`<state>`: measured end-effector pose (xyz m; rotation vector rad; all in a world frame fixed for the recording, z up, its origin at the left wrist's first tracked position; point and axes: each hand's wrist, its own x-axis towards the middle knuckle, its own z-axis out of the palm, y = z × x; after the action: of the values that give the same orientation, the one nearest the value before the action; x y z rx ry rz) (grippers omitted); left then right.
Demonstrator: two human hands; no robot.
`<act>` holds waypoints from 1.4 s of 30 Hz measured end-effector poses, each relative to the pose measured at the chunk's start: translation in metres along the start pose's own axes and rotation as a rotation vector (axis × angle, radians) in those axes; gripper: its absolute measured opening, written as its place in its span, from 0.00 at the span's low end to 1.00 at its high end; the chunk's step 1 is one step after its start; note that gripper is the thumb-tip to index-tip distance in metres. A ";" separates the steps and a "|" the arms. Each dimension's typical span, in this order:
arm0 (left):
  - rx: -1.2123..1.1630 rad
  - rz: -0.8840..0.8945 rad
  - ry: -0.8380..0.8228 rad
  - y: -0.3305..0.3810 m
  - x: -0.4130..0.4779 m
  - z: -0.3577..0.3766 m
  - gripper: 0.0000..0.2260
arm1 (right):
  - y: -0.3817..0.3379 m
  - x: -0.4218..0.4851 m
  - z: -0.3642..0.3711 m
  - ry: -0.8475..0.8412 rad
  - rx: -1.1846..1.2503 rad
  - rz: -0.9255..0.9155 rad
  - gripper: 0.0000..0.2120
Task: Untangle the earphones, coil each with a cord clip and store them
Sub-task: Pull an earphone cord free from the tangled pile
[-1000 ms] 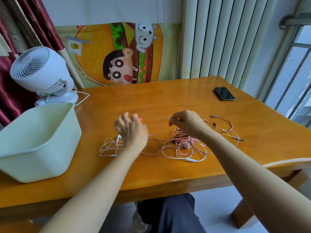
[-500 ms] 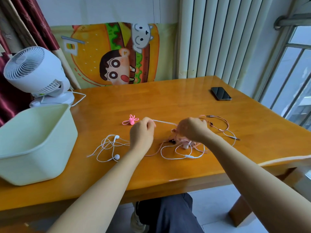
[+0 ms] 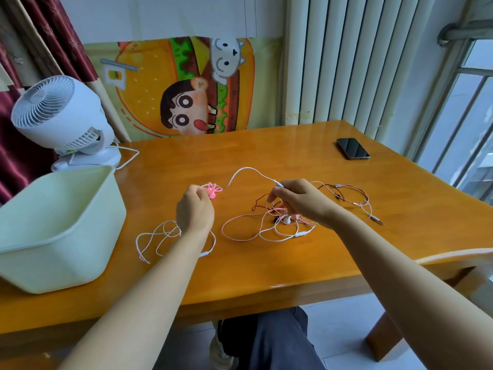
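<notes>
A white earphone cord (image 3: 160, 237) lies in loose loops on the wooden table (image 3: 266, 263) under my left wrist. My left hand (image 3: 194, 209) is curled over this cord, its fingertips right beside a pink cord clip (image 3: 212, 189). One white strand (image 3: 248, 170) arcs up and over to my right hand (image 3: 298, 201), which pinches it near its end. Below my right hand lies a tangle of pink earphone cord (image 3: 269, 231), with a dark red cord (image 3: 346, 188) looping off to the right.
A pale green plastic bin (image 3: 61, 236) stands at the left edge of the table, a white fan (image 3: 58, 116) behind it. A black phone (image 3: 352, 148) lies at the far right. A pale chair back (image 3: 453, 256) meets the table's right front corner.
The hands have moved apart. My right hand lifted the white strand up out of the pink tangle, and the strand now arcs slack instead of stretching taut. My left hand shifted toward the pink clip.
</notes>
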<state>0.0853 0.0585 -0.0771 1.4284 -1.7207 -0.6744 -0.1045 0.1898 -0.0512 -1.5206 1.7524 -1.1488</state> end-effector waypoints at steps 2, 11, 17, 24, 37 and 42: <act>0.120 0.003 -0.006 0.000 -0.003 0.003 0.13 | 0.000 0.002 0.008 -0.053 0.002 0.015 0.16; 0.291 0.670 -0.369 -0.001 -0.029 0.007 0.17 | 0.006 0.013 0.030 -0.082 -0.101 -0.033 0.17; 0.168 0.480 -0.507 -0.034 -0.033 -0.003 0.10 | 0.002 0.018 0.050 -0.047 0.011 -0.057 0.19; -0.240 0.219 -0.529 -0.048 -0.036 -0.023 0.17 | -0.010 0.031 0.087 -0.133 -0.053 -0.118 0.18; -0.403 -0.010 -0.140 -0.063 -0.028 -0.011 0.15 | 0.048 0.015 0.061 -0.091 -0.785 0.168 0.25; -0.439 -0.008 -0.236 -0.040 -0.029 0.015 0.14 | 0.089 0.012 0.005 0.215 -0.760 0.358 0.19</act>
<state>0.0968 0.0764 -0.1240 1.0811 -1.6089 -1.1820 -0.1475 0.1766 -0.1292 -1.3920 2.6704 -0.4864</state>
